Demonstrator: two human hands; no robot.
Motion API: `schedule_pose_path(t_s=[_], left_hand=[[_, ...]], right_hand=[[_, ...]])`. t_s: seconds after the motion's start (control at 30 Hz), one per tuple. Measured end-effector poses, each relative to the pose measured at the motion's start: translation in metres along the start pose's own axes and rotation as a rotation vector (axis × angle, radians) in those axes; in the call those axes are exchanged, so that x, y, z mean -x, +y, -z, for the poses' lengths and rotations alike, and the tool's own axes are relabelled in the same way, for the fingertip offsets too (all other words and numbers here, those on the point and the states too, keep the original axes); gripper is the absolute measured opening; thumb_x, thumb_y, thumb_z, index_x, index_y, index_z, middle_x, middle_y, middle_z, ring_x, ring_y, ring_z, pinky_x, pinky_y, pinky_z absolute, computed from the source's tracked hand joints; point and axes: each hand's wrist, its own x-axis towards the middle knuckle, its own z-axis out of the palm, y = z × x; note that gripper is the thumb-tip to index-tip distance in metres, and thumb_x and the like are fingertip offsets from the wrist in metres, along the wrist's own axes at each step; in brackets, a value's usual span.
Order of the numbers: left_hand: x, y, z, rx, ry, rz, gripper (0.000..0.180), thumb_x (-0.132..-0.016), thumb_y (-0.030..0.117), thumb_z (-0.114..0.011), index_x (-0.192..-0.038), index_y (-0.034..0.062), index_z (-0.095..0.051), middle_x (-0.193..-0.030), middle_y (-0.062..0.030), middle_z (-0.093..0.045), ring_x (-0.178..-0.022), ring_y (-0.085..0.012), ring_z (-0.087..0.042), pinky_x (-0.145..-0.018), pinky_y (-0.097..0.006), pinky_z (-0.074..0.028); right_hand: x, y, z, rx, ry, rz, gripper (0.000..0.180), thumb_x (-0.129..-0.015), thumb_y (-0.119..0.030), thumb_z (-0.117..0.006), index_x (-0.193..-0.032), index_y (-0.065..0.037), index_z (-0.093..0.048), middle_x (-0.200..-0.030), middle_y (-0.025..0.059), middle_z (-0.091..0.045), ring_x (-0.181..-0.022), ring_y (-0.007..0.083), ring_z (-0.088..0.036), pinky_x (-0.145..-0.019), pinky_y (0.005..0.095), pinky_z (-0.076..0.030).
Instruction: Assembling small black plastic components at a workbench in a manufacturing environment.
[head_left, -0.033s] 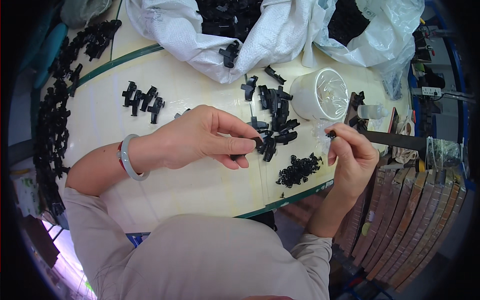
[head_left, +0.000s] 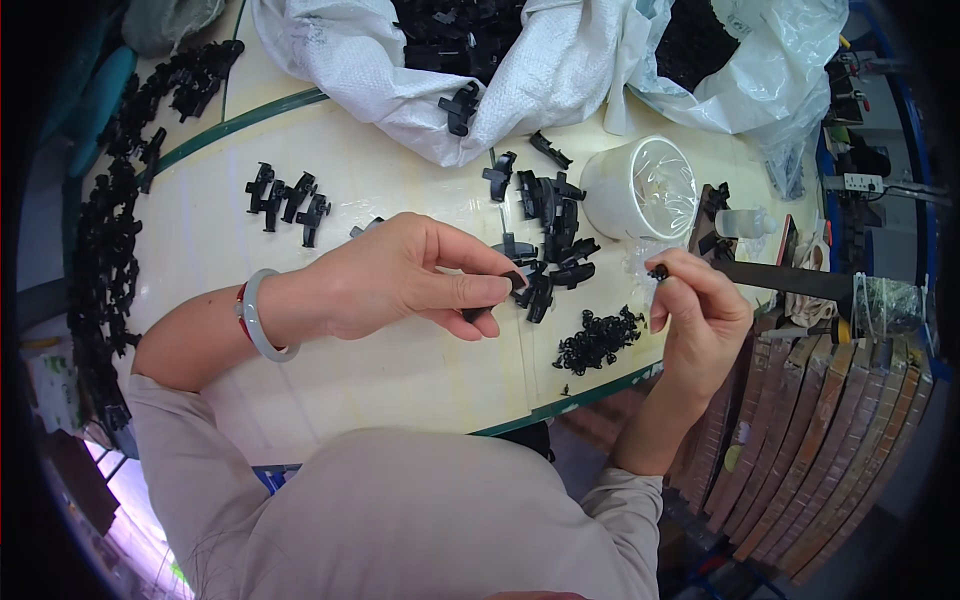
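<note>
Black clip: pinched between left hand thumb and fingers, above worktop.
Right hand: fingertips closed on tiny black ring.
Ring pile: between both hands.
White tub: behind clips.

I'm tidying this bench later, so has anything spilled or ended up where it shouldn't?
Nothing looks damaged. One black clip lies on the fold of the white sack, half out of it. Small black rings sit in a loose heap near the table edge. The left hand and right hand each pinch a small black part.
</note>
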Motion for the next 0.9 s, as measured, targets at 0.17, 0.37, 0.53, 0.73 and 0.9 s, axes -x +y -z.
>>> schedule_pose_path(t_s=[0.17,0.37,0.53,0.73,0.9], left_hand=[[0.000,-0.004,-0.007,0.137,-0.071,0.044,0.026,-0.095,0.014,-0.052,-0.116,0.0006,-0.058,-0.098,-0.0043,-0.063,-0.087,-0.0112,-0.064,-0.078,-0.023,-0.054],[-0.001,-0.011,-0.007,0.171,-0.112,0.042,0.028,-0.095,0.014,-0.052,-0.121,0.0009,-0.054,-0.104,-0.0074,-0.063,-0.098,-0.0170,-0.064,-0.082,-0.026,-0.054],[0.000,-0.013,-0.009,0.220,-0.101,-0.015,0.028,-0.096,0.011,-0.050,-0.122,0.0008,-0.054,-0.106,-0.0091,-0.063,-0.101,-0.0186,-0.063,-0.084,-0.027,-0.053],[-0.001,-0.016,-0.008,0.190,-0.096,-0.057,0.027,-0.096,0.012,-0.050,-0.120,0.0002,-0.055,-0.106,-0.0085,-0.064,-0.103,-0.0185,-0.062,-0.085,-0.026,-0.052],[-0.001,-0.017,-0.008,0.109,-0.110,-0.085,0.026,-0.095,0.012,-0.053,-0.117,-0.0003,-0.056,-0.102,-0.0077,-0.065,-0.096,-0.0169,-0.065,-0.080,-0.025,-0.053]], right_hand=[[0.025,0.009,-0.031,0.300,0.030,0.232,0.022,-0.075,0.013,-0.065,-0.095,0.006,-0.066,-0.094,0.0185,-0.067,-0.078,0.0168,-0.064,-0.061,0.0232,-0.052],[0.045,0.020,-0.065,0.307,0.123,0.304,0.024,-0.076,0.013,-0.066,-0.098,0.005,-0.066,-0.091,0.0187,-0.067,-0.080,0.0194,-0.066,-0.068,0.0258,-0.053],[0.047,0.023,-0.068,-0.101,0.138,0.023,0.017,-0.082,0.011,-0.060,-0.098,0.008,-0.064,-0.098,0.0198,-0.063,-0.084,0.0219,-0.065,-0.072,0.0303,-0.057],[0.047,0.025,-0.062,-0.263,0.089,-0.039,0.015,-0.084,0.011,-0.057,-0.098,0.009,-0.063,-0.100,0.0200,-0.062,-0.085,0.0222,-0.064,-0.074,0.0329,-0.057],[0.049,0.025,-0.063,-0.208,0.092,-0.019,0.017,-0.082,0.012,-0.059,-0.098,0.008,-0.063,-0.099,0.0194,-0.063,-0.086,0.0212,-0.064,-0.074,0.0306,-0.055]])
